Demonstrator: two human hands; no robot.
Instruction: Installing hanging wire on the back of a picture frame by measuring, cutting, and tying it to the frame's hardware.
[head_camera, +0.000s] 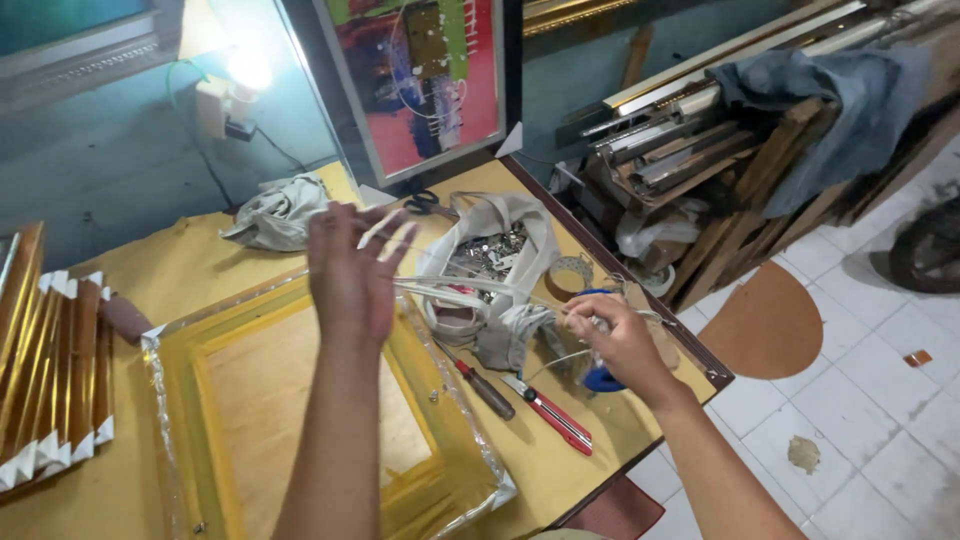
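Yellow worktable (560, 470) — gold frame (210, 400), screwdriver (484, 389), cutter (546, 411), cloth bag (500, 240), scissors (428, 203)

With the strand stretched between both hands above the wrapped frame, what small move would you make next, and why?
Probably lower the left hand toward the frame. The clear strand runs taut from its raised fingers to the right hand, well above the frame's plastic-wrapped edge, so it needs bringing down first.

Bare bulb (249, 68) blown out upper left, warm glare on the yellow table (190, 265), raised left hand (348, 272) motion-blurred, edges wide-angle stretched
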